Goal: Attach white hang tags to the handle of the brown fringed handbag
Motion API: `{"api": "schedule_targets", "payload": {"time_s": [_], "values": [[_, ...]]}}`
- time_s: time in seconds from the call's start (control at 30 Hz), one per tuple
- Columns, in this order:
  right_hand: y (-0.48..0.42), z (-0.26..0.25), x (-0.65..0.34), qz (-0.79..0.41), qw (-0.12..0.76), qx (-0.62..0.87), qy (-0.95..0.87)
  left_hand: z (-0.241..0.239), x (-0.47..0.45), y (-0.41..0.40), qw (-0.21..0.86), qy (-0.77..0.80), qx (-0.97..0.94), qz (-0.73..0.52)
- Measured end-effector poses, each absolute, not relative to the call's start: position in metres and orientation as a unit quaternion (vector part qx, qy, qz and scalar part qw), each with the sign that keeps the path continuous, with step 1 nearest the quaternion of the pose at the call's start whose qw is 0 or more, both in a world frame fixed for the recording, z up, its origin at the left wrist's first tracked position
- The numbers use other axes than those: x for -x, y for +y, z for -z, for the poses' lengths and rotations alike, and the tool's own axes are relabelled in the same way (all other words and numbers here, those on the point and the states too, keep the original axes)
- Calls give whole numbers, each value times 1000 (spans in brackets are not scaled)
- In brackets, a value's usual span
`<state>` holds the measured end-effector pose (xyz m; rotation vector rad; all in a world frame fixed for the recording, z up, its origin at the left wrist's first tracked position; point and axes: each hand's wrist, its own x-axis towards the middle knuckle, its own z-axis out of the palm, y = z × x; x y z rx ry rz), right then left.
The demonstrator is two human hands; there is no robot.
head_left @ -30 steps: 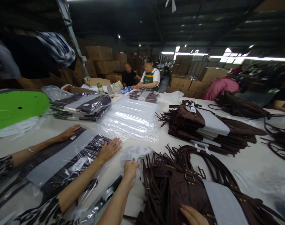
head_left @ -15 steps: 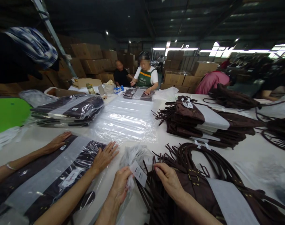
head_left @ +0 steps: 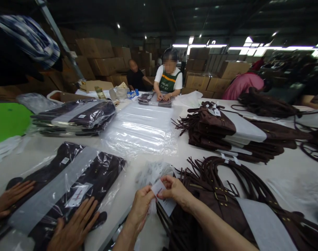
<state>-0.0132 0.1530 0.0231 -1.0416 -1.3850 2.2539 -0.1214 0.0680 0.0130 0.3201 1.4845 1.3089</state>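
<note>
- Far left, we're seeing a co-worker's hand (head_left: 10, 198) lying flat on a bagged bag (head_left: 67, 184), and a second co-worker hand (head_left: 75, 226) pressing the near end of the same plastic sleeve.
- Behind that, a packed stack (head_left: 75, 116) of sleeved bags is sitting on the table (head_left: 30, 153), which we're judging as the finished share.
- Moving toward the middle, a pile of empty sleeves (head_left: 143, 129) is lying flat, waiting beyond our hands.
- Now our left hand (head_left: 140, 209) is pinching closed on the lower edge of a white tag (head_left: 160, 190), thumb and fingers together, with a bundle of more tags (head_left: 150, 172) just behind it.
- Our right hand (head_left: 176, 190) is meeting it, fingertips gripping the tag's upper edge, so the tag is being held between both hands just above the straps.
- Right under those hands, the brown bag (head_left: 221, 209) is lying on top of its pile, straps fanned toward the tags, not yet sleeved.
- We're reading this as mid-job: whether the tag is already tied to a strap, we cannot tell.
- Further right, another unsleeved stack (head_left: 227, 132) is sitting well apart, some with tags showing, so plenty is looking left to bag.
- At the far end, a person in a green apron (head_left: 168, 82) is pressing another sleeved bag.
</note>
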Motion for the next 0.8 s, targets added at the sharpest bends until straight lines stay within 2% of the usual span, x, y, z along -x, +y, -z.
{"api": "schedule_targets", "payload": {"time_s": [0.43,0.8], "values": [[152,-17,-6,-881,127,312,-334,-6,116,65,559,627,-117,-529],[158,-2,-21,-916,130,281,-255,4,123,62,570,624,-95,-526]]}}
